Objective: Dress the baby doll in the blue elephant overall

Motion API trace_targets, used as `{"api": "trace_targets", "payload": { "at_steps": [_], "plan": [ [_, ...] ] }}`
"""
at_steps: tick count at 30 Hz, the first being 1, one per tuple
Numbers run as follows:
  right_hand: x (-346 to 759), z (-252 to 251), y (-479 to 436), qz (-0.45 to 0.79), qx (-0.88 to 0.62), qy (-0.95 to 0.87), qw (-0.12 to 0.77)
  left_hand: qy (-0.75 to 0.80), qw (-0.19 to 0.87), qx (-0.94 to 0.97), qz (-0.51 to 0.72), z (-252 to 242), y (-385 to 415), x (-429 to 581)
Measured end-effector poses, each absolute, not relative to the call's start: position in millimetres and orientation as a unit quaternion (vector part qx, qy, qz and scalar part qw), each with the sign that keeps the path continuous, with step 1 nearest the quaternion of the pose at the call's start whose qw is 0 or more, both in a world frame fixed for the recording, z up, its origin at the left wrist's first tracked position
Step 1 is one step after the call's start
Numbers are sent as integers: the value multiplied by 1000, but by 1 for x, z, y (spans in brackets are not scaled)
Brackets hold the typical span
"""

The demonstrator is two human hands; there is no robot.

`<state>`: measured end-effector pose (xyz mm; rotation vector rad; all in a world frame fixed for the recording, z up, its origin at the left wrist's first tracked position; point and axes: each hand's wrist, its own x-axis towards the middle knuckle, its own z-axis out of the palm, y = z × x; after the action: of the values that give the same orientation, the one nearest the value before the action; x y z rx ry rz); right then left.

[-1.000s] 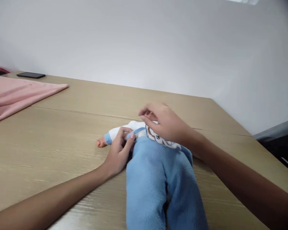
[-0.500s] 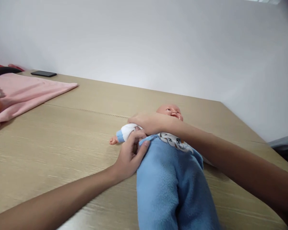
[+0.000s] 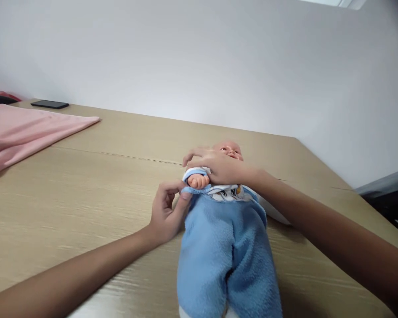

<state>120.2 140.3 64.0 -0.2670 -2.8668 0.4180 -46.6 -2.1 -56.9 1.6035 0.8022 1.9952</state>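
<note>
A baby doll (image 3: 228,149) lies on its back on the table, its legs toward me, in blue fleece overalls (image 3: 207,238) over a white top with a printed cartoon face (image 3: 230,193). My left hand (image 3: 169,207) pinches the overalls' upper edge between thumb and fingers, at the doll's side. Across the doll's chest reaches my right hand (image 3: 215,164), its fingers bent around the doll's sleeved arm; the thumb is hidden. The doll's small fist (image 3: 198,180) sticks out of the blue cuff toward me, just above the pinched edge.
A pink cloth (image 3: 29,132) is spread at the left of the wooden table (image 3: 119,194). Behind it lies a black phone (image 3: 49,104) near the white wall (image 3: 172,62). A white thing (image 3: 274,211) is partly hidden beneath my right forearm.
The doll's arm, stretched out sideways before, is now bent in with its fist toward me. My right hand has lifted slightly; my left hand keeps hold of the overalls' edge.
</note>
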Motion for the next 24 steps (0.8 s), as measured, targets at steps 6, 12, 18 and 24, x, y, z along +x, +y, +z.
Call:
{"api": "trace_targets", "payload": {
  "at_steps": [6, 12, 18, 24],
  "plan": [
    [117, 63, 136, 19, -48, -993, 107, 303, 283, 547, 727, -31, 4, -51],
    [110, 54, 134, -53, -36, -996, 64, 285, 208, 608, 711, -29, 5, -58],
    [110, 54, 137, 101, -90, -989, 66, 385, 387, 478, 688, -17, 18, -65],
    [134, 78, 131, 318, -179, -927, 87, 406, 461, 426, 664, -25, 36, -69]
  ]
}}
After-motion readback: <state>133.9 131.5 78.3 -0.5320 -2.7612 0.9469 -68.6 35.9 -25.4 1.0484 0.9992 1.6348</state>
